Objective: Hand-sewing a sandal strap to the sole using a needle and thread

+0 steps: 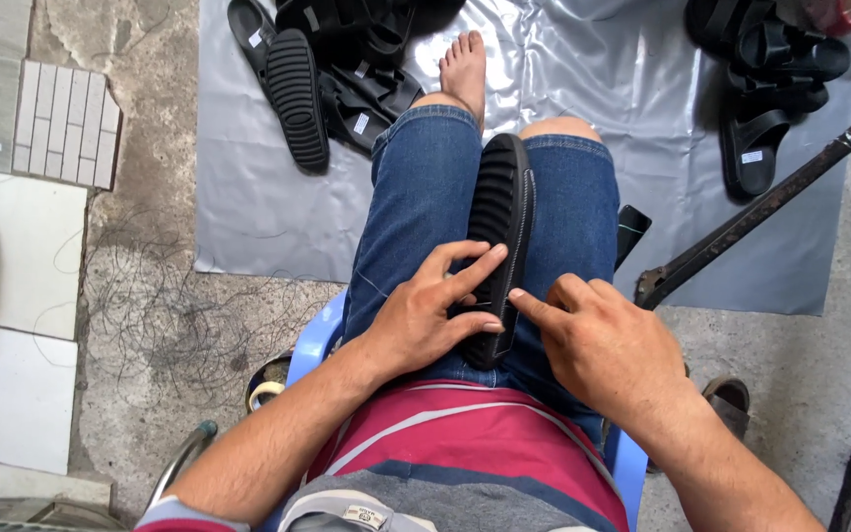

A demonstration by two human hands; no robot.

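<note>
You've got the black sandal wedged sole-up between your thighs, heel end toward your belly, ridged tread facing the camera. Your left hand is spread over the near end of it, fingers fanned across the tread and pressing it down, so that grip is more of a flat clamp than a closed fist. Your right hand is not closed on anything either: the index fingertip is touching the sandal's right edge, right where a line of pale stitching runs along the rim, and the other fingers are curled loosely back.

To me this looks like the checking or finishing stage on the sole seam: one hand steadies, the other feels along the edge. I can't see a needle, thread or tool in either hand, so if something thin is pinched there, it's too small to make out.

For the next bit, you'd want to keep the left hand's pressure firm so the sandal doesn't twist between your knees, and run that right fingertip along the stitch line away from you.

Around you: a grey plastic sheet on the floor, a heap of black sandals on it ahead to the left, another pile ahead to the right, and a dark metal bar leaning across on the right. You're sitting on a blue plastic chair.
</note>
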